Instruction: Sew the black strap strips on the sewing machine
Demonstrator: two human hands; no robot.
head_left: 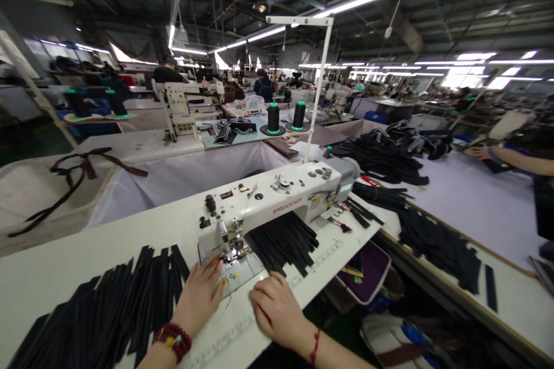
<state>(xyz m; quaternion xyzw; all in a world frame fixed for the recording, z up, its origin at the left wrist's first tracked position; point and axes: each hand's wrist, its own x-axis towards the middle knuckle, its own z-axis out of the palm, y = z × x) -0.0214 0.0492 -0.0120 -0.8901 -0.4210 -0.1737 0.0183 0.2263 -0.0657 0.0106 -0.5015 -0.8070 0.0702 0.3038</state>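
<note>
Left hand (199, 295): flat on the table just beside the needle plate (236, 272), fingers spread, gripping nothing.
Right hand (277, 308): palm down near the front edge, fingers loosely open, holding nothing I can make out.
Sewing machine (277, 202): white, angled across the table (108, 242).
Black strips (104, 311): one fan to the left, another stack (283, 239) under the machine arm.
Doing it well: I judge both hands should keep flat, guiding evenly, fingertips clear of the needle.
</note>
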